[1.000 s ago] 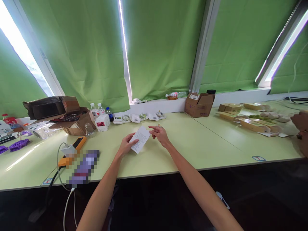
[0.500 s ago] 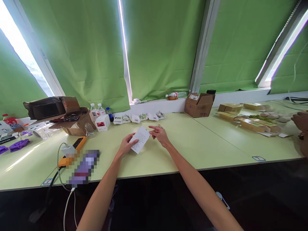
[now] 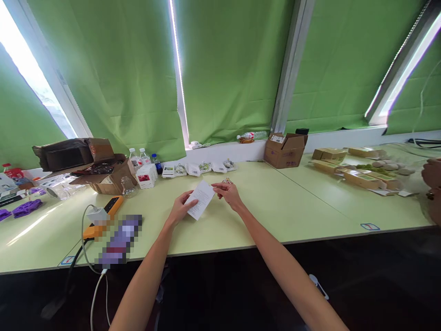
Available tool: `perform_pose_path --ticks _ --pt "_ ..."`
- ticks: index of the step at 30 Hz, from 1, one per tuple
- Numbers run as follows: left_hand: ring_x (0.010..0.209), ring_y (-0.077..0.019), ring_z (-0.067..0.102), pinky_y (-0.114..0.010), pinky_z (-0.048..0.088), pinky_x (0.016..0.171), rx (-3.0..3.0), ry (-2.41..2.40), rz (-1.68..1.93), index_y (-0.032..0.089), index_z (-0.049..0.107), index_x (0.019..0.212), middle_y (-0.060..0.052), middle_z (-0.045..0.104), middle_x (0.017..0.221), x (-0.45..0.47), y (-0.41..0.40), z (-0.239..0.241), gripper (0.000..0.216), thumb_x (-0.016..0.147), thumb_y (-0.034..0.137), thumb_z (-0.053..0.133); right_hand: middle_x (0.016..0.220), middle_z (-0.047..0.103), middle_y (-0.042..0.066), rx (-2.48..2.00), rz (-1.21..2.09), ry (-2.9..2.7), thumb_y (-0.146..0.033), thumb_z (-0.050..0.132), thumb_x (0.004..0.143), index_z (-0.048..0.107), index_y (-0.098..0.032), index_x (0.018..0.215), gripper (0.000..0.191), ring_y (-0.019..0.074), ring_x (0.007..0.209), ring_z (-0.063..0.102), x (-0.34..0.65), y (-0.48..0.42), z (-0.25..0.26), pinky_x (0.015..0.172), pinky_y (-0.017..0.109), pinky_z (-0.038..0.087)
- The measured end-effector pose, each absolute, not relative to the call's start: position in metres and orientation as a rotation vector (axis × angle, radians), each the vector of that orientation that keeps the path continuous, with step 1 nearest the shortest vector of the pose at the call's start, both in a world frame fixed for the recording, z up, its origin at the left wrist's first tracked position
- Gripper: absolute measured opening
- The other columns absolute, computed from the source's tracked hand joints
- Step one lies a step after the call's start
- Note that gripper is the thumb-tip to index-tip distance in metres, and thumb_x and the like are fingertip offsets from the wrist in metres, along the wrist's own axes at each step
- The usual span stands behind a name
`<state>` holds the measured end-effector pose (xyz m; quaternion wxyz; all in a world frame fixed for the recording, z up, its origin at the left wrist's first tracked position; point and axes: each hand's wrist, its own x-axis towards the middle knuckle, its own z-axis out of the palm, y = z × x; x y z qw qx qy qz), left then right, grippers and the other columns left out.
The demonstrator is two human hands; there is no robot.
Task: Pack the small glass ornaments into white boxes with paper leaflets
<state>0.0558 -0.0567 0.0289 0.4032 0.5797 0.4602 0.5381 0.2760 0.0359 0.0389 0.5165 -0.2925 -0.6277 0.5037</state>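
Observation:
A white printed card (image 3: 201,199) with lines of small text is held tilted above the table. My left hand (image 3: 179,208) is closed on its left edge, the thumb lying across the printed face. At the upper right edge of the card, my right hand (image 3: 230,194) pinches with thumb and index finger. Just behind my right hand, a small gold-coloured item (image 3: 227,180) partly shows; I cannot make out what it is. Farther back stand several small white boxes (image 3: 193,170) in a row, with clear round pieces (image 3: 204,167) between them.
A phone (image 3: 120,240), blurred out, lies near an orange power strip (image 3: 103,217) with cables over the table edge. Cardboard boxes (image 3: 110,177) and bottles stand at left. Another carton (image 3: 285,151) is at back right. A person's hand (image 3: 432,172) shows at far right.
My right index finger has come down from a raised position onto the card's edge, into a pinch with the thumb. My left hand and the card have hardly moved.

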Motion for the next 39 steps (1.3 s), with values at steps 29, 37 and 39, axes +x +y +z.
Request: perform_pose_path --ticks 29,37,39 --pt "0.1 -0.028 0.066 -0.039 0.053 0.083 1.461 1.175 1.359 0.018 0.059 0.126 -0.012 0.066 0.12 0.0577 -0.0579 0.0316 0.062 0.072 0.046 0.075 0.064 0.065 0.002 -0.72 1.236 -1.56 -0.039 0.079 0.061 0.076 -0.015 0.094 0.04 0.0098 0.05 0.049 0.2752 0.0406 0.0351 0.047 0.026 0.045" --pt "0.103 -0.0287 0.064 -0.038 0.053 0.083 1.472 1.18 1.346 0.018 0.057 0.128 -0.012 0.066 0.12 0.0581 -0.0592 0.0322 0.063 0.074 0.045 0.073 0.067 0.063 0.001 -0.655 1.315 -1.61 -0.039 0.081 0.059 0.072 -0.016 0.102 0.05 0.0101 0.052 0.051 0.2747 0.0367 0.0371 0.047 0.024 0.045" --pt "0.103 -0.0287 0.064 -0.038 0.053 0.083 1.468 1.181 1.352 0.018 0.057 0.128 -0.012 0.066 0.12 0.0586 -0.0594 0.0326 0.063 0.073 0.046 0.073 0.067 0.062 0.0 -0.642 1.325 -1.619 -0.038 0.08 0.06 0.07 -0.016 0.106 0.052 0.0106 0.052 0.052 0.2745 0.0355 0.0373 0.047 0.025 0.045"
